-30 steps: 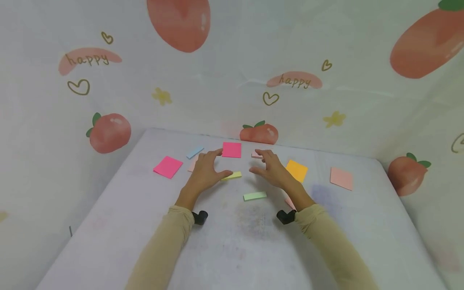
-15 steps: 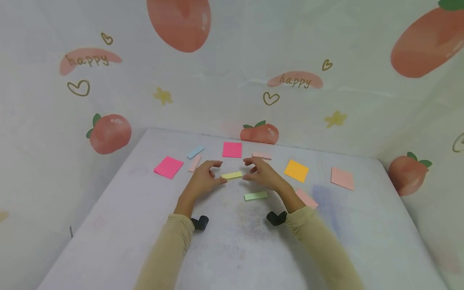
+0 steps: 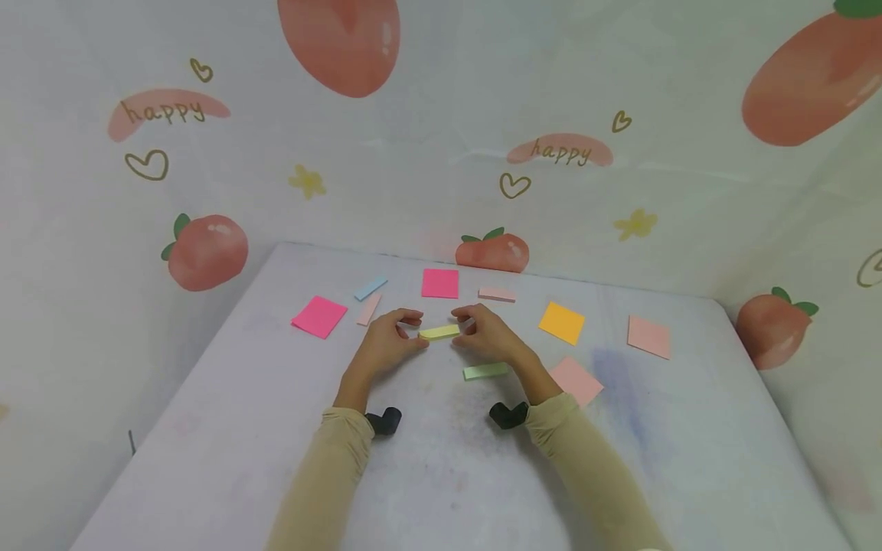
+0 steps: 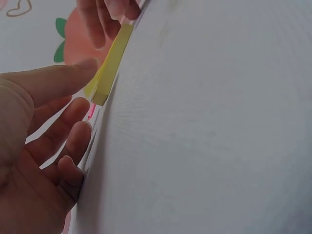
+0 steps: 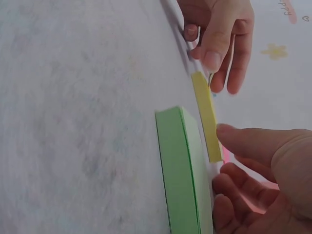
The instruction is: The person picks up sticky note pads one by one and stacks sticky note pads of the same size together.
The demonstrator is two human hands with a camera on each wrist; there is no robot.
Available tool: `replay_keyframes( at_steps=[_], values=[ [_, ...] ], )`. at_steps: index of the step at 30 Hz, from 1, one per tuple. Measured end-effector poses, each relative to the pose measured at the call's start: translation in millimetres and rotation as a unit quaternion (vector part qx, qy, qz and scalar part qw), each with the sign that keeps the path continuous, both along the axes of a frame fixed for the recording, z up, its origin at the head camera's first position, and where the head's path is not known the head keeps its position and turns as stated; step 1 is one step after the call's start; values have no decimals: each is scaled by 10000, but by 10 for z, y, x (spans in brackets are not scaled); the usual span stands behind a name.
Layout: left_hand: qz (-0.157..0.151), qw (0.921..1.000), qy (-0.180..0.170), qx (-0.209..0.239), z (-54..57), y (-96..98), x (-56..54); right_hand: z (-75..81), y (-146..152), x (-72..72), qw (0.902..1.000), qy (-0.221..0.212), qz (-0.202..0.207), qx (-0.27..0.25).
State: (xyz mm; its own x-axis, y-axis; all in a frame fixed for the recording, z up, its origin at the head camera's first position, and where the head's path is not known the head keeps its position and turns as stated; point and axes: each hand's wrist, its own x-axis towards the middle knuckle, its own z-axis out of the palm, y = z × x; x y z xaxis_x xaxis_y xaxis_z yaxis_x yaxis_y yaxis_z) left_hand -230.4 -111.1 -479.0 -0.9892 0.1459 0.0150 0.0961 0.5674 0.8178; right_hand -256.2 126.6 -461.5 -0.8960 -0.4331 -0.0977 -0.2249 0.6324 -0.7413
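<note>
A narrow yellow sticky-note pad [image 3: 439, 333] lies on the table between the two hands. My left hand [image 3: 386, 344] is at its left end, thumb on the near side and fingers on the far side, with a gap between thumb and index finger in the left wrist view. At the other end is my right hand [image 3: 491, 335]; its thumb tip [image 5: 226, 134] overlaps the pad's edge in the right wrist view, fingers spaced apart from the thumb. Just in front of the right hand lies a narrow green sticky-note pad [image 3: 485, 372].
Around them lie square notes: magenta [image 3: 319, 317], another magenta [image 3: 440, 283], orange [image 3: 561, 323], pink [image 3: 648, 337] and a second pink [image 3: 577, 380]. Narrow pads in blue [image 3: 371, 288] and pink [image 3: 497, 295] sit farther back. A patterned cloth wall [image 3: 413, 153] rises behind the table.
The right hand has come left and down to the yellow pad's right end, uncovering the pink pad behind. The left hand has lowered to the left end, its thumb-finger gap narrowing.
</note>
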Motion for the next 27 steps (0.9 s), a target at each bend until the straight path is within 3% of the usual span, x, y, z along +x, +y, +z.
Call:
replay_keyframes(
  at_steps=[16, 27],
  values=[
    [175, 9995, -217, -164, -11, 70, -26, -33, -71, -24, 9993, 285, -80, 245],
    [70, 9993, -198, -322, -25, 104, -27, -67, -131, -4, 9986, 265, -301, 332]
  ],
)
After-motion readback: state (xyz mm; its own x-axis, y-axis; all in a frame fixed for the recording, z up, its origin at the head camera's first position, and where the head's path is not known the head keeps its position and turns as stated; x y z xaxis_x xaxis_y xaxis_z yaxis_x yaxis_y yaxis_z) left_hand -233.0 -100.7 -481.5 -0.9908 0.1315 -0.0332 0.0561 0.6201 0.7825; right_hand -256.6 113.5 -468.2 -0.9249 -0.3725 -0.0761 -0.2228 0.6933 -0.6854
